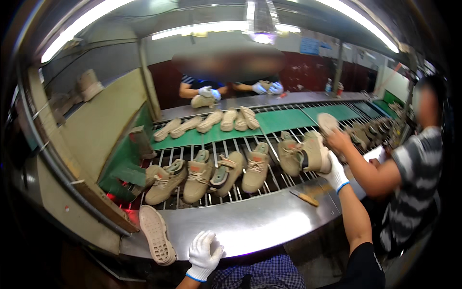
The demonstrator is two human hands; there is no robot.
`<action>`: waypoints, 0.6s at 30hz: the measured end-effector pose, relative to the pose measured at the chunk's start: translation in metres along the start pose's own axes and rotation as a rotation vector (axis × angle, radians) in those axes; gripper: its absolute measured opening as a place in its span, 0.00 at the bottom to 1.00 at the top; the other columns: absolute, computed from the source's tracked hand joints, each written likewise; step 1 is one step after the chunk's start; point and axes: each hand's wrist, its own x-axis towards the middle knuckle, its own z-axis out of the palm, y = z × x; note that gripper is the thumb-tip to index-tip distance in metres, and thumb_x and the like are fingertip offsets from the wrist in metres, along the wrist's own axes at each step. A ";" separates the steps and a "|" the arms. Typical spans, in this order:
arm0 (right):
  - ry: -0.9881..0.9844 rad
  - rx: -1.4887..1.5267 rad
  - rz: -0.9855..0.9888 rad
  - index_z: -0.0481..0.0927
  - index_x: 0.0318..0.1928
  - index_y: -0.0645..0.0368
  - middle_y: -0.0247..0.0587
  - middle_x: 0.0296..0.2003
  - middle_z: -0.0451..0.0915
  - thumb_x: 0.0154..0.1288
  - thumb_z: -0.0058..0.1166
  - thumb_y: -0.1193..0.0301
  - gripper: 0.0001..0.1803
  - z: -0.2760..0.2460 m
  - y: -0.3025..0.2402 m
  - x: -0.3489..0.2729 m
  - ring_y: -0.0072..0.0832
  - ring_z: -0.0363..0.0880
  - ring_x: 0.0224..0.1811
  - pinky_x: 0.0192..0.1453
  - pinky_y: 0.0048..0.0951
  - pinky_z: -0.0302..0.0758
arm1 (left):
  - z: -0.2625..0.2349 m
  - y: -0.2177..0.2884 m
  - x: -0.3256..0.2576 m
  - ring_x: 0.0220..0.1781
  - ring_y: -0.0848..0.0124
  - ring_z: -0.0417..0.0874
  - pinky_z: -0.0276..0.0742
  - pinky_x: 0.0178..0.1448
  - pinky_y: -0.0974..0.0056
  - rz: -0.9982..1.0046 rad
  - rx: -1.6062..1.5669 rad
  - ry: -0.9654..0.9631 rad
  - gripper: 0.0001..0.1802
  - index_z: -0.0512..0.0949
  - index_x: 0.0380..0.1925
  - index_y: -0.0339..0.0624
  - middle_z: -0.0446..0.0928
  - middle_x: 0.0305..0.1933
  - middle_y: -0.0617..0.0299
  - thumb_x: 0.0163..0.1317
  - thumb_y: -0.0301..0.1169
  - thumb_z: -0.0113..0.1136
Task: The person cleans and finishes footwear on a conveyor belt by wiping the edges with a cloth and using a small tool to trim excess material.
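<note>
Gloved and resting on the steel ledge [250, 226], the left hand [204, 255] spreads its fingers beside one upturned sole [157, 235]. Farther right, the right hand [333, 173] clasps a tan boot [315, 153] (fingers wrapped round its heel) on the roller conveyor [269, 185], where five more boots stand. Six soles lie on the far green belt [288, 120].

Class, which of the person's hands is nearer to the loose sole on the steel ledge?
Left. The left hand rests just right of the sole; the right hand reaches far away, at a tan boot.
</note>
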 end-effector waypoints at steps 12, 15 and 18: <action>-0.029 -1.413 -0.461 0.62 0.77 0.64 0.67 0.66 0.77 0.58 0.73 0.52 0.54 0.124 0.082 0.106 0.56 0.80 0.66 0.71 0.47 0.76 | -0.004 -0.036 0.009 0.47 0.53 0.87 0.80 0.55 0.52 -0.185 0.196 -0.016 0.15 0.84 0.40 0.43 0.86 0.40 0.54 0.55 0.37 0.73; 0.236 -1.530 -0.339 0.57 0.80 0.64 0.72 0.69 0.73 0.57 0.72 0.46 0.60 0.105 0.098 0.198 0.61 0.78 0.67 0.72 0.51 0.76 | 0.009 -0.042 0.000 0.53 0.52 0.87 0.84 0.61 0.51 -0.231 0.171 -0.036 0.18 0.85 0.48 0.41 0.87 0.46 0.54 0.61 0.37 0.71; 0.545 -1.484 -0.285 0.57 0.80 0.56 0.69 0.66 0.75 0.67 0.62 0.39 0.53 0.123 0.147 0.230 0.66 0.79 0.63 0.69 0.56 0.76 | 0.001 -0.037 0.003 0.53 0.53 0.88 0.84 0.61 0.52 -0.253 0.208 -0.035 0.17 0.85 0.48 0.41 0.87 0.47 0.53 0.62 0.36 0.71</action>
